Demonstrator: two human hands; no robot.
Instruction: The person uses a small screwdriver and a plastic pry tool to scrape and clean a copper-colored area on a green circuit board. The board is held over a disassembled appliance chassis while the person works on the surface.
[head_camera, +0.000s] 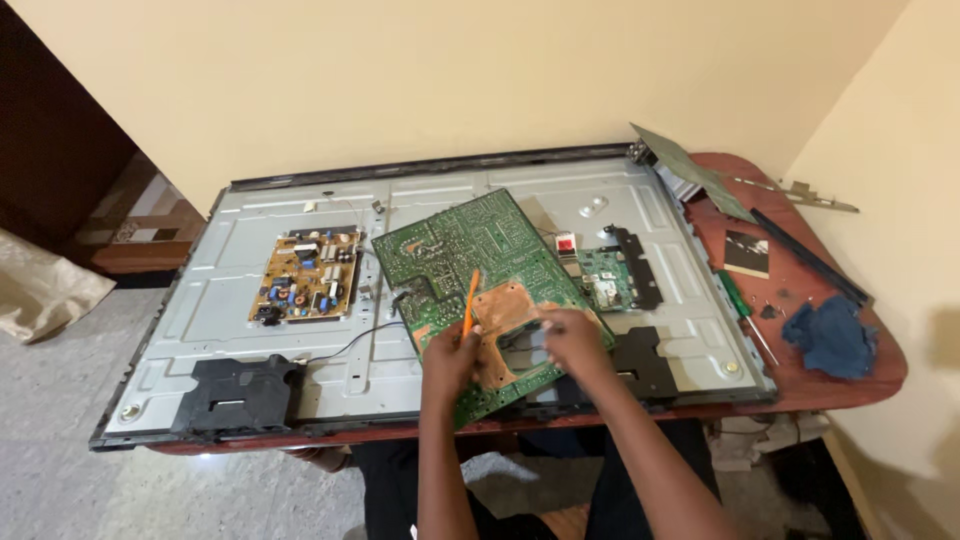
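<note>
At the near edge of the desk (880, 375), left hand (450, 358) closed on an orange pencil-like tool (469, 303), tip up. Right hand (572, 338) blurred, fingers curled, resting on the green circuit board (478, 262); grip cannot be told. Board lies tilted over the grey metal back panel (250, 330) of a flat screen. Farther left, a yellow-brown board (303, 275). Right edge: blue cloth (832, 336).
</note>
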